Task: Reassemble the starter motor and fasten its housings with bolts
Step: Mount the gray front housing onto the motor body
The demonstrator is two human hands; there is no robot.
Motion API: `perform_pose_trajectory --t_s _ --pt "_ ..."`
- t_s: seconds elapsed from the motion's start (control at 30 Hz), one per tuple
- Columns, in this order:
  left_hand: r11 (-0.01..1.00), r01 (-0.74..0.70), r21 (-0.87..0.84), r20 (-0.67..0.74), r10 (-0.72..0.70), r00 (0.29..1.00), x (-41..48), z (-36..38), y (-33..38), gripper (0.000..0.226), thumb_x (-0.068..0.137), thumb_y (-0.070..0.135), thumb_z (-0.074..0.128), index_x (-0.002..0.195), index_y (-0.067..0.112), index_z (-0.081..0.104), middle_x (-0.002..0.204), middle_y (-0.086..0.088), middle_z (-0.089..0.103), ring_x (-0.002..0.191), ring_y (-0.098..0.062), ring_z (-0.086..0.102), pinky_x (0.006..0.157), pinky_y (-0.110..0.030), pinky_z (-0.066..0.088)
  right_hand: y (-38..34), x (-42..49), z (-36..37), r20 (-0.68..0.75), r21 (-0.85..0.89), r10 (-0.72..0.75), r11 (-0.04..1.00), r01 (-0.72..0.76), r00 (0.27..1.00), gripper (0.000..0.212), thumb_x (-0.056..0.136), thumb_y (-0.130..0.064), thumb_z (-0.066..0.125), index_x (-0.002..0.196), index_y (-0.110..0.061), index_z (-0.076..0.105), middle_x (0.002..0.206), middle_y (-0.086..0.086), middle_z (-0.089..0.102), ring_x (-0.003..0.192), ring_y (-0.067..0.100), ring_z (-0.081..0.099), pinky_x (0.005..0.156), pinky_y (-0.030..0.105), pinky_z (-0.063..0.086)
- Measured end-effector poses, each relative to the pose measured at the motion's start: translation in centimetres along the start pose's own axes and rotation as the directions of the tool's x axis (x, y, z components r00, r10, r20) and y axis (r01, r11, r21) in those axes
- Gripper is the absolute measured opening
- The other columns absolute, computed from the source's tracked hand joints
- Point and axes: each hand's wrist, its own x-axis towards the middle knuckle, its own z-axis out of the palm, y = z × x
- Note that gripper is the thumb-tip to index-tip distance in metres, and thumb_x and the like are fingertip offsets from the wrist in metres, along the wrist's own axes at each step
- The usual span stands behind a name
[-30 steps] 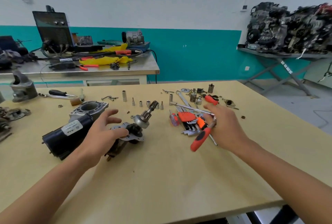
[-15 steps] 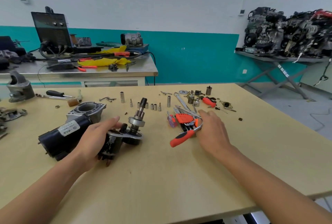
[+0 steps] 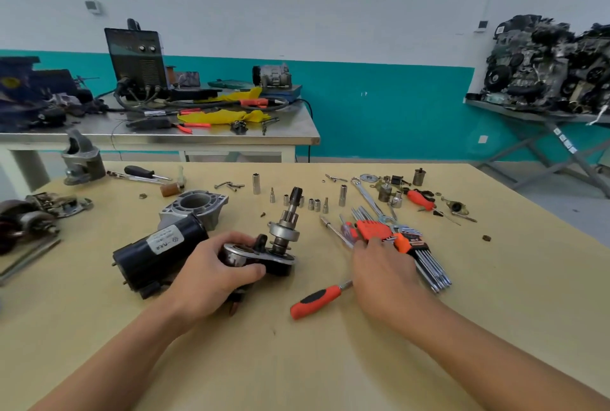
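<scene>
Now, in the head view, our left hand (image 3: 211, 275) has closed around the base of the drive assembly (image 3: 280, 235) and stood it upright, pinion shaft up, just right of the black motor body (image 3: 158, 249). A second ago it lay tilted under loose fingers. Our right hand (image 3: 383, 268), further right of the motor body, has lowered the orange-handled driver (image 3: 315, 300) onto the table (image 3: 297, 361). Its fingers now lie stretched over the hex key set (image 3: 376, 229), gripping nothing we can see. The aluminium nose housing (image 3: 194, 207) waits just behind the motor body. We judge the assembly ready for seating, with bolts to follow.
</scene>
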Motion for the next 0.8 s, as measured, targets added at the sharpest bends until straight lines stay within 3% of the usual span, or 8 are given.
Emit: perform_pose_trajectory --t_s 0.2,0.33,0.4,0.47,0.5,0.6,0.7,0.8 --pt "0.985 0.074 -0.157 -0.061 -0.085 0.995 -0.1 0.4 0.2 0.031 0.074 0.009 0.084 0.093 0.030 0.071 0.075 -0.012 0.070 0.055 -0.021 0.063 0.048 -0.034 0.054 0.8 -0.9 -2.3 0.304 -0.129 -0.129 0.976 0.175 0.944 0.076 0.089 -0.014 0.063 0.151 -0.007 0.020 0.131 0.013 0.047 0.115 0.028 0.054 0.072 0.036 0.037" --pt "0.945 0.092 -0.313 -0.070 -0.119 0.990 0.3 0.1 0.6 0.030 0.074 0.001 0.081 0.096 0.020 0.072 0.079 -0.017 0.070 0.061 -0.024 0.065 0.052 -0.033 0.054 1.3 0.8 -5.8 0.490 -0.160 -0.195 0.938 0.308 0.849 0.071 0.081 -0.019 0.074 0.143 -0.015 0.040 0.124 0.008 0.052 0.097 0.023 0.055 0.071 0.035 0.044" --pt "0.913 0.089 -0.398 -0.036 -0.113 0.993 0.9 -0.4 1.4 0.031 0.076 0.000 0.079 0.100 0.018 0.070 0.075 -0.015 0.070 0.062 -0.025 0.065 0.051 -0.030 0.052 1.5 2.5 -7.6 0.487 -0.051 -0.264 0.943 0.329 0.833 0.074 0.077 -0.030 0.082 0.139 -0.019 0.043 0.126 0.007 0.057 0.102 0.021 0.058 0.079 0.035 0.052" --pt "0.877 0.076 -0.475 -0.015 -0.094 0.995 1.9 -0.9 2.3 0.033 0.074 0.004 0.080 0.102 0.017 0.069 0.075 -0.014 0.070 0.065 -0.025 0.066 0.053 -0.030 0.054 1.7 4.7 -9.4 0.349 0.270 -0.366 0.921 0.282 0.862 0.090 0.075 -0.045 0.083 0.148 -0.024 0.036 0.140 0.003 0.053 0.112 0.018 0.058 0.092 0.033 0.051" --pt "0.860 0.062 -0.507 -0.012 -0.078 0.997 2.5 -1.2 2.8 0.033 0.070 0.007 0.079 0.099 0.019 0.070 0.076 -0.012 0.071 0.066 -0.024 0.067 0.056 -0.032 0.055 1.6 5.8 -10.3 0.241 0.492 -0.410 0.833 0.254 0.880 0.096 0.074 -0.052 0.082 0.152 -0.026 0.032 0.143 -0.002 0.052 0.116 0.015 0.057 0.095 0.031 0.049" --pt "0.830 -0.006 -0.558 -0.038 -0.018 0.999 4.6 -1.7 4.4 0.032 0.064 0.008 0.074 0.094 0.018 0.071 0.080 -0.011 0.072 0.070 -0.024 0.067 0.064 -0.037 0.055 -0.3 8.5 -11.5 -0.026 0.928 -0.450 0.321 0.189 0.893 0.087 0.070 -0.062 0.071 0.145 -0.026 0.046 0.134 -0.008 0.061 0.120 0.014 0.058 0.098 0.034 0.049" --pt "0.818 -0.051 -0.573 -0.089 -0.001 0.996 7.0 -2.7 5.8 0.042 0.063 0.008 0.072 0.104 0.010 0.064 0.079 -0.011 0.071 0.068 -0.023 0.066 0.065 -0.038 0.053 -3.7 10.3 -11.1 -0.127 0.992 -0.485 -0.038 0.124 0.865 0.056 0.074 -0.054 0.068 0.122 -0.024 0.063 0.112 -0.005 0.070 0.111 0.018 0.064 0.092 0.038 0.052" --pt "0.884 -0.033 -0.466 -0.090 -0.011 0.996 9.2 -5.6 7.0 0.053 0.062 0.015 0.078 0.113 0.009 0.065 0.085 -0.014 0.069 0.072 -0.025 0.065 0.064 -0.038 0.054 -7.2 12.0 -11.3 -0.235 0.969 -0.391 -0.166 0.183 0.890 0.025 0.088 -0.040 0.069 0.108 -0.026 0.067 0.106 0.001 0.072 0.103 0.021 0.068 0.088 0.039 0.058"
